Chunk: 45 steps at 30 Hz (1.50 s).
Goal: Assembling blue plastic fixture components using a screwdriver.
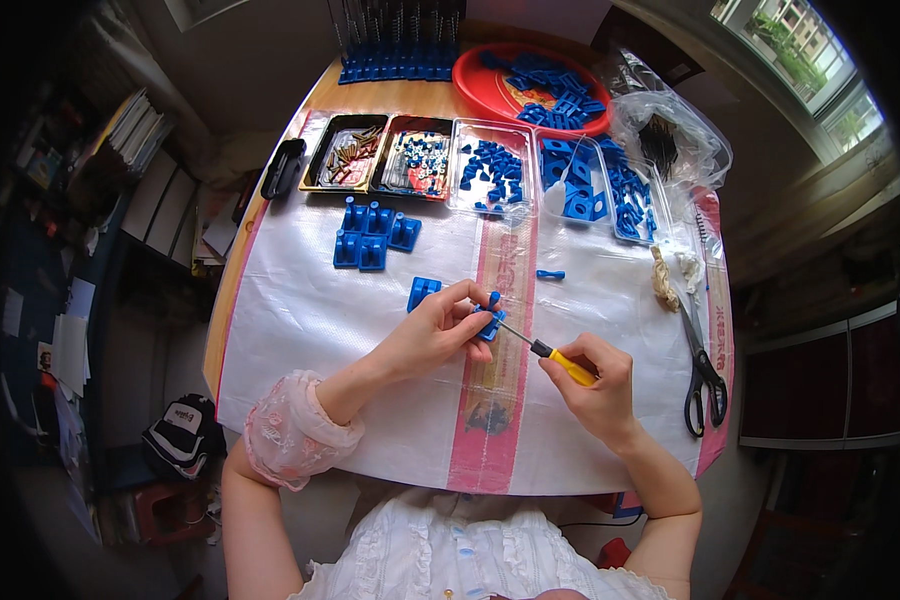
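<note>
Between the fingertips of my left hand (442, 325) is a small blue plastic part (493, 322), partly hidden by the fingers. My right hand (598, 385) is closed round the yellow handle of a screwdriver (573, 368). The screwdriver's metal shaft points up and left, with its tip at the blue part. Just beyond my left hand lies another blue plastic piece (423, 292). A single small blue peg-like piece (551, 274) rests on the white sheet to the right.
Several blue assembled pieces (372, 235) sit farther back. Behind them stand trays of screws (355, 152), small hardware (422, 158) and blue parts (492, 172). A red basin (480, 88) holds more blue pieces. Black-handled scissors (705, 385) lie at the right, near a clear plastic bag (705, 140).
</note>
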### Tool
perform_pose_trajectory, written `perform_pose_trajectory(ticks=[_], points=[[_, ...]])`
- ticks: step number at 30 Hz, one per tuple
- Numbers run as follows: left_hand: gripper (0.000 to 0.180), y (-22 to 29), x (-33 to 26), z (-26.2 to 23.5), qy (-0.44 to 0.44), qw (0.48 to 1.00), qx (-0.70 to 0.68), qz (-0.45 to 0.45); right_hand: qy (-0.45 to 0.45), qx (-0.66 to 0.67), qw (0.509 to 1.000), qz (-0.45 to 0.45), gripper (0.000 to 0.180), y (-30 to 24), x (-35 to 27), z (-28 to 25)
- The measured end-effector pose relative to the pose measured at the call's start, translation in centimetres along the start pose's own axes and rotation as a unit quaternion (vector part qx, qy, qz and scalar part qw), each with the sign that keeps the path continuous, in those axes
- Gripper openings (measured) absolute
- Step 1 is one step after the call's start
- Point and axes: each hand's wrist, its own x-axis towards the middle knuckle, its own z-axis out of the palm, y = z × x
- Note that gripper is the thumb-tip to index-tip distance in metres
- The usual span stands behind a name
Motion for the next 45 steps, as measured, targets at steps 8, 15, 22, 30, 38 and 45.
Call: perform_pose_trajectory(ticks=[8,15,22,30,38,45], points=[[0.015,0.5,-0.1,0.3,0.007,0.999,0.049,0.022,-0.016,0.070,0.994,0.080,0.018,0.5,-0.1,0.0],[0.011,0.2,0.1,0.3,0.019,0.997,0.054,0.055,-0.013,0.114,0.985,0.128,0.016,1.2,0.0,0.6],[0.013,-0.6,0.3,0.2,0.021,0.995,0.065,0.078,-0.081,0.165,0.962,0.200,0.018,1.3,0.7,-0.2],[0.009,0.3,-0.1,0.2,-0.002,0.999,0.045,0.027,-0.071,0.054,0.993,0.081,0.016,1.0,0.6,-0.6],[0.008,0.6,-0.3,0.4,0.004,0.997,0.062,0.037,-0.121,0.203,0.945,0.228,0.018,0.7,1.0,-1.1],[0.008,0.7,-0.5,0.5,0.007,0.997,0.071,0.041,-0.143,0.251,0.919,0.267,0.023,1.1,1.1,-1.2]])
